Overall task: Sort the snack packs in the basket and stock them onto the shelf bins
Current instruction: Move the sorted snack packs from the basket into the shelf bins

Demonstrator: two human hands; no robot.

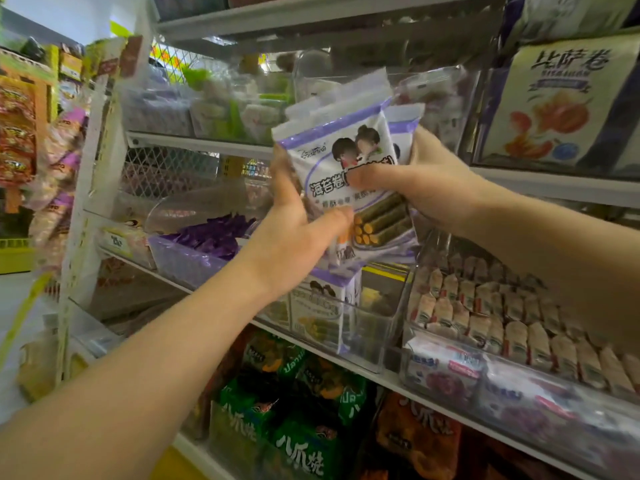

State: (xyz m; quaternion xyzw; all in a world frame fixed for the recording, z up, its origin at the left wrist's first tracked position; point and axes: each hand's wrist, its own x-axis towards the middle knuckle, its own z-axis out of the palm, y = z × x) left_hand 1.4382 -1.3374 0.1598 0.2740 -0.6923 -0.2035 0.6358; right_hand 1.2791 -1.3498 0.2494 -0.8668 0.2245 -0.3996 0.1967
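In the head view, we hold a small stack of seaweed-roll packs (pixel 349 140) just above the clear bin (pixel 377 330) (matching packs inside). The left hand (pixel 294 237) pinches its lower corner and the right hand (pixel 429 181) clasps its side. The packs look light, crinkly and likely slippery, so the edges seem best to grip.

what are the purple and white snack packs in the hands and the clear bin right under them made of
The purple-and-white snack packs: likely thin plastic film, glossy; it creases and catches light. The clear bin: probably rigid transparent plastic; its contents show through shiny walls.
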